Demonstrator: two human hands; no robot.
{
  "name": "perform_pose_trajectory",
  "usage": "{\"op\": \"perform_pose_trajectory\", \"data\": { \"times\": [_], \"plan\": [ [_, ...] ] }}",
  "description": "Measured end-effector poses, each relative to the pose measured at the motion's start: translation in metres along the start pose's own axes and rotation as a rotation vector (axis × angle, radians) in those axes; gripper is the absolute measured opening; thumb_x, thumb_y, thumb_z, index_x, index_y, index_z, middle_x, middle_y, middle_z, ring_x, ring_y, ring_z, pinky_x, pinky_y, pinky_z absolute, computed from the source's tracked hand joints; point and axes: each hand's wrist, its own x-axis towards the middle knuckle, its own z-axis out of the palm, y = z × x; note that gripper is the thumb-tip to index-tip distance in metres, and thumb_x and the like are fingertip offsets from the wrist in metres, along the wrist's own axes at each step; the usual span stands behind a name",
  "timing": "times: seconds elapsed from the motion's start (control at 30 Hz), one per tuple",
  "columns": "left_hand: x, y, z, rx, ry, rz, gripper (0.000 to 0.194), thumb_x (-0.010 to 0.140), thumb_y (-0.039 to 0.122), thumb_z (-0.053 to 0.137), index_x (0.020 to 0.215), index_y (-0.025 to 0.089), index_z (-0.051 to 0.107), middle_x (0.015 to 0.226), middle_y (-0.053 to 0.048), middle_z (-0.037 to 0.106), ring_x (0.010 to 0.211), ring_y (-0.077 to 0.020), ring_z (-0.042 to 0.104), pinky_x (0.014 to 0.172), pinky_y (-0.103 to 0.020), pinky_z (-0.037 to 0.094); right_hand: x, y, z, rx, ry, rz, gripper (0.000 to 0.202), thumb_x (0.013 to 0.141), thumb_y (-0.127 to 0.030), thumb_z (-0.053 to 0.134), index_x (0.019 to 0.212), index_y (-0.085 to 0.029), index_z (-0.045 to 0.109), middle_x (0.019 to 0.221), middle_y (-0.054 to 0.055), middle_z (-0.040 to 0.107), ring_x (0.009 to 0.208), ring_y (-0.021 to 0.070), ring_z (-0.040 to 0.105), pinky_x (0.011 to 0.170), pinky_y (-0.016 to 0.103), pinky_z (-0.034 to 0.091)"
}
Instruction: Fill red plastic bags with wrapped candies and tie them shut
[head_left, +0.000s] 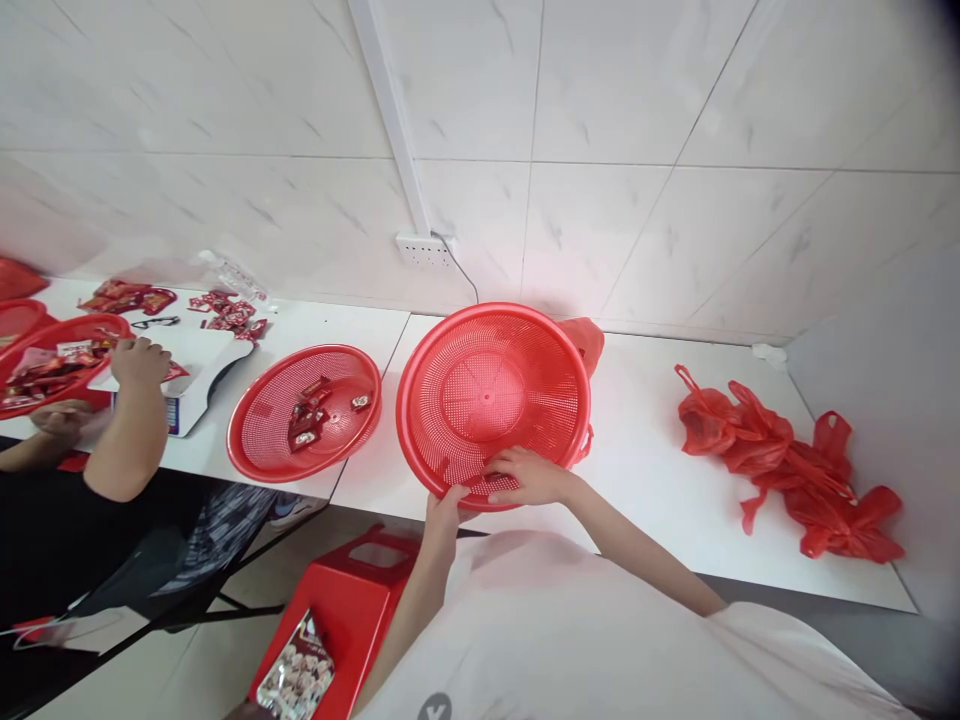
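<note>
A large round red plastic basket [487,395] with perforated sides stands on the white table in front of me. My left hand [446,505] grips its near rim, thumb over the edge. Inside the near wall, my right hand [529,475] is closed with curled fingers; a small dark red bit shows under the fingertips, too hidden to name. To the left, a second red basket [255,415] leans slightly and holds several small wrapped snack packets [306,415].
At left, a co-worker's hand [141,362] is over a white scale [199,375] beside a basket of packets [56,370]. Tied red plastic bags [780,455] lie at right. A red stool [352,585] bearing a printed bag [298,675] stands below. A wall socket [426,250] is behind.
</note>
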Motion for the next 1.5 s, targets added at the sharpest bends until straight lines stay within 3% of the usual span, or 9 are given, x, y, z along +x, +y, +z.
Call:
{"op": "perform_pose_trajectory", "data": {
  "times": [0.17,0.33,0.53,0.67,0.83,1.0,1.23,1.37,1.5],
  "plan": [
    [-0.003,0.004,0.006,0.046,-0.031,-0.024,0.046,0.065,0.015,0.064,0.112,0.017,0.063,0.101,-0.011,0.072,0.082,-0.0234,0.070,0.070,-0.036,0.059,0.005,0.012,0.007,-0.086,0.162,0.116,0.035,0.094,-0.042,0.053,0.123,-0.025,0.062,0.132,0.012,0.054,0.118,0.0297,0.051,0.101,0.048,0.041],
    [-0.007,0.011,0.016,0.134,-0.069,-0.049,0.037,0.065,0.015,0.064,0.101,0.014,0.064,0.094,-0.013,0.072,0.081,-0.0250,0.070,0.070,-0.038,0.058,0.010,0.025,0.007,0.039,0.240,0.176,0.032,0.086,-0.015,0.057,0.118,-0.018,0.058,0.116,0.012,0.059,0.091,0.0196,0.063,0.081,0.034,0.051],
    [-0.017,0.007,0.025,0.131,-0.167,-0.019,0.036,0.067,0.017,0.061,0.103,0.017,0.066,0.095,-0.010,0.072,0.082,-0.0253,0.069,0.069,-0.037,0.058,-0.003,0.016,-0.010,0.457,0.066,0.114,0.027,0.083,-0.040,0.067,0.103,-0.023,0.064,0.101,0.005,0.068,0.091,0.0223,0.065,0.080,0.037,0.054],
    [-0.014,0.002,0.026,0.157,-0.218,-0.084,0.034,0.065,0.014,0.061,0.099,0.014,0.067,0.087,-0.010,0.072,0.081,-0.0256,0.070,0.069,-0.036,0.058,-0.008,0.006,-0.010,0.612,0.035,0.090,0.031,0.080,-0.036,0.068,0.106,-0.021,0.063,0.105,0.005,0.066,0.094,0.0207,0.063,0.083,0.034,0.053],
    [-0.002,-0.006,0.022,0.122,-0.183,-0.146,0.036,0.063,0.012,0.065,0.100,0.013,0.066,0.086,-0.011,0.073,0.084,-0.0262,0.071,0.073,-0.037,0.058,-0.002,0.017,0.003,0.843,0.098,0.251,0.023,0.076,-0.036,0.070,0.085,-0.019,0.058,0.082,0.000,0.062,0.072,0.0157,0.063,0.060,0.027,0.052],
    [0.011,0.003,0.007,0.152,-0.075,-0.118,0.034,0.065,0.014,0.065,0.099,0.012,0.066,0.086,-0.013,0.073,0.081,-0.0268,0.072,0.069,-0.038,0.059,-0.011,0.031,-0.004,1.087,0.300,0.252,0.036,0.069,-0.039,0.078,0.093,-0.019,0.061,0.092,0.003,0.068,0.077,0.0169,0.066,0.059,0.025,0.053],
    [0.035,0.036,-0.042,-0.007,0.279,0.145,0.051,0.065,0.010,0.063,0.115,0.016,0.061,0.086,-0.006,0.072,0.074,-0.0219,0.071,0.068,-0.037,0.061,-0.035,0.069,-0.025,1.144,0.709,0.358,0.043,0.058,-0.039,0.086,0.090,-0.020,0.065,0.090,0.004,0.073,0.085,0.0212,0.070,0.078,0.035,0.056],
    [0.043,0.047,-0.064,-0.092,0.342,0.205,0.040,0.065,0.009,0.062,0.105,0.015,0.062,0.080,-0.005,0.069,0.067,-0.0211,0.070,0.071,-0.040,0.061,-0.030,0.092,-0.018,1.132,0.711,0.538,0.046,0.053,-0.039,0.087,0.088,-0.019,0.065,0.094,0.008,0.075,0.090,0.0255,0.071,0.079,0.038,0.058],
    [0.041,0.048,-0.068,-0.135,0.333,0.206,0.041,0.067,0.008,0.059,0.107,0.016,0.060,0.074,-0.003,0.068,0.064,-0.0199,0.070,0.072,-0.039,0.061,-0.017,0.104,-0.008,1.132,0.747,0.527,0.047,0.051,-0.038,0.087,0.088,-0.019,0.067,0.092,0.007,0.076,0.092,0.0265,0.071,0.078,0.038,0.059]
  ]
}}
